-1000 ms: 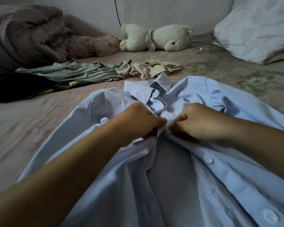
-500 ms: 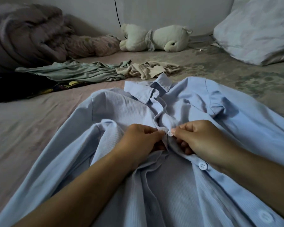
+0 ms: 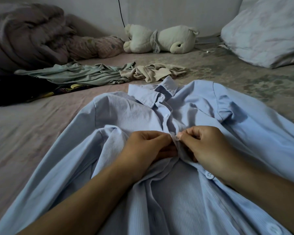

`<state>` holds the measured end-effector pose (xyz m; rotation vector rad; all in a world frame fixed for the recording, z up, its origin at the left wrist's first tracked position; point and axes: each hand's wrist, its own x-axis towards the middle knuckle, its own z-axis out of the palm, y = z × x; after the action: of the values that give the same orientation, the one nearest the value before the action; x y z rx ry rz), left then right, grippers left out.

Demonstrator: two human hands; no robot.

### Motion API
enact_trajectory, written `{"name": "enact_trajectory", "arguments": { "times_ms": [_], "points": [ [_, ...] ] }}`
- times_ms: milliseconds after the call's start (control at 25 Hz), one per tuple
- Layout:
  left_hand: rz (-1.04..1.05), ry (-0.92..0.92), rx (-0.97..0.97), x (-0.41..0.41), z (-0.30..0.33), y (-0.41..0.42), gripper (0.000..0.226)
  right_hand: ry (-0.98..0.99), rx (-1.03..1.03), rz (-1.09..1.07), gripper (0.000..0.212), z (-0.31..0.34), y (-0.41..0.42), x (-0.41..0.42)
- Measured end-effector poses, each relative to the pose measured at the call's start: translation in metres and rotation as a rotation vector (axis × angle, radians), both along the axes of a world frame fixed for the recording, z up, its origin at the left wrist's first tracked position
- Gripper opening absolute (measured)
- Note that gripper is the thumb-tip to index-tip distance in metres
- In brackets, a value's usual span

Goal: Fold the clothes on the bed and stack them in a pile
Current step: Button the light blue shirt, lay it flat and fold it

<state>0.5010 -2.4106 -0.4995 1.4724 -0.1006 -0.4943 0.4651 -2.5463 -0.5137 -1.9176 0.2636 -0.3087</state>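
A light blue button-up shirt (image 3: 126,119) lies front up on the bed, collar away from me, sleeves spread to both sides. My left hand (image 3: 146,150) pinches the left edge of the shirt's front opening at chest height. My right hand (image 3: 209,148) pinches the right edge there, with a small white button at its fingertips. The two buttons above are fastened; the front below my hands lies open. A crumpled green garment (image 3: 78,75), a beige garment (image 3: 156,72) and a dark printed garment (image 3: 20,89) lie farther back.
A rolled quilt (image 3: 24,34) fills the back left corner. A white plush toy (image 3: 161,39) lies by the wall, and a pale pillow (image 3: 265,29) leans at the back right. Bare pink sheet (image 3: 24,133) shows to the left of the shirt.
Both hands have moved down the shirt front, from just under the collar to chest height. The upper button now sits fastened, and the left side of the shirt has bunched up.
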Motion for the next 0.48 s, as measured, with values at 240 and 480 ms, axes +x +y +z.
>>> {"name": "enact_trajectory", "arguments": {
  "times_ms": [240,480],
  "points": [
    [-0.047,0.161,-0.077,0.0077,0.0014,-0.0004,0.022,0.020,0.054,0.067,0.028,-0.0011,-0.0014,0.0007],
    [-0.025,-0.008,0.079,0.0067,-0.0033,-0.0061,0.012,-0.006,0.017,0.039,0.026,-0.0047,-0.0012,-0.0004]
  ]
}}
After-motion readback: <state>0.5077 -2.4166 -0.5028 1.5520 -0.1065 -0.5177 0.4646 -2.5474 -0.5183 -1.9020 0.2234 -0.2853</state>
